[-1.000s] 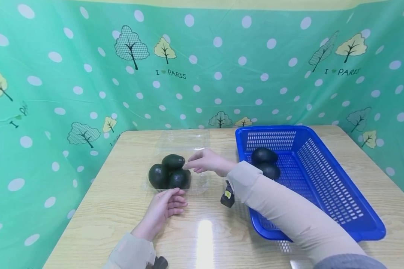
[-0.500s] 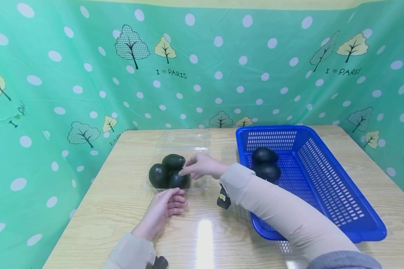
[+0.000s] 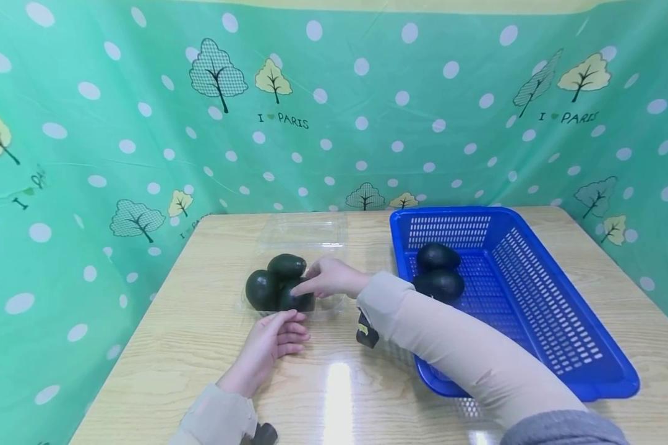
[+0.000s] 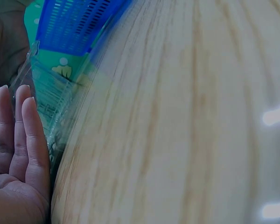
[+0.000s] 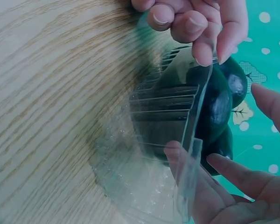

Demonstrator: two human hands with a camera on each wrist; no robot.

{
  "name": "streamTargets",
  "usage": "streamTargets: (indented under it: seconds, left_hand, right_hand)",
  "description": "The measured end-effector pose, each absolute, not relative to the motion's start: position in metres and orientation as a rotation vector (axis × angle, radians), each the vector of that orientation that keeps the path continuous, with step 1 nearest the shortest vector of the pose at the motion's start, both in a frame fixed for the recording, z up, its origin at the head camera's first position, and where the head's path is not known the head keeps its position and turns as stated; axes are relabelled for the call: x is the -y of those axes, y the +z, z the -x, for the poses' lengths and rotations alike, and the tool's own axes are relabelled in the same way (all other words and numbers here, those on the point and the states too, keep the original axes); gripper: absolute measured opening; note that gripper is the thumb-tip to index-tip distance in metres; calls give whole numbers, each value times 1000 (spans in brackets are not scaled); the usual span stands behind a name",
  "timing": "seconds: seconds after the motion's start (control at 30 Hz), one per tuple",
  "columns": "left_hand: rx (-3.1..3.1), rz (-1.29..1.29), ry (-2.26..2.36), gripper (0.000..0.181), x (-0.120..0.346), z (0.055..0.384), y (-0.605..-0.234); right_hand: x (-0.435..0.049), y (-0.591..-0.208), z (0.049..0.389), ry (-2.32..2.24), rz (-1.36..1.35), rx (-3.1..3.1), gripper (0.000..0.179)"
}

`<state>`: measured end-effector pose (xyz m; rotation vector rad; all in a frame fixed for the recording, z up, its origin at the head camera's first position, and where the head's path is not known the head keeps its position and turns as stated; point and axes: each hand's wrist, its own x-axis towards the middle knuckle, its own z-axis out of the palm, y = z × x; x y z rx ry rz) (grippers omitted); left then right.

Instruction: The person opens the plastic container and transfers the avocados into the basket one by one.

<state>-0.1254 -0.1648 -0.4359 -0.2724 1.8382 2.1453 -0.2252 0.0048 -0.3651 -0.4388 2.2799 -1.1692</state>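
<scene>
Three dark green avocados sit in a clear plastic clamshell container (image 5: 163, 107): a left one (image 3: 262, 290), a back one (image 3: 286, 266) and a near right one (image 3: 296, 298). My right hand (image 3: 335, 277) reaches over the container's right side, its fingers spread and one fingertip at the near right avocado. In the right wrist view, another of its fingers shows through the clear wall. At the front rim, the thumb and forefinger of my left hand (image 3: 269, 342) pinch the plastic edge. The other fingers of that hand (image 4: 25, 144) extend beside the container.
A blue plastic basket (image 3: 545, 309) stands on the right, partly under my right forearm. Two avocados (image 3: 440, 285) lie in its left part. The container's raised lid (image 3: 306, 233) leans back toward the green patterned curtain (image 3: 367, 93). Everything stands on a wooden table (image 3: 189, 346).
My right hand has moved slightly left and down, from the container's right side onto the near right avocado. The left hand has stayed at the front rim.
</scene>
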Motion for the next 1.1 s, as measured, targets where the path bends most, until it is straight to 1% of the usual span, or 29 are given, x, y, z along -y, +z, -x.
streamTargets:
  seconds: [0.27, 0.47, 0.63, 0.77, 0.93, 1.1]
  left_hand:
    - [-1834, 262, 2148, 28, 165, 126, -436]
    - [-1823, 256, 2149, 27, 166, 127, -436]
    - [-1817, 262, 2152, 26, 166, 126, -436]
    - [-1818, 264, 2155, 26, 166, 126, -437]
    - [-1822, 273, 2155, 27, 165, 127, -437]
    - [-1823, 267, 2156, 28, 166, 127, -438]
  right_hand:
    - [-2, -366, 222, -1055, 481, -2345, 70]
    - [0, -367, 220, -1003, 520, -2390, 66]
    - [2, -371, 221, -982, 532, -2403, 70]
    - [4, -376, 223, -995, 531, -2401, 69]
    - [6, -379, 223, -1015, 509, -2409, 73]
    - [8, -381, 221, -1038, 528, -2413, 68]
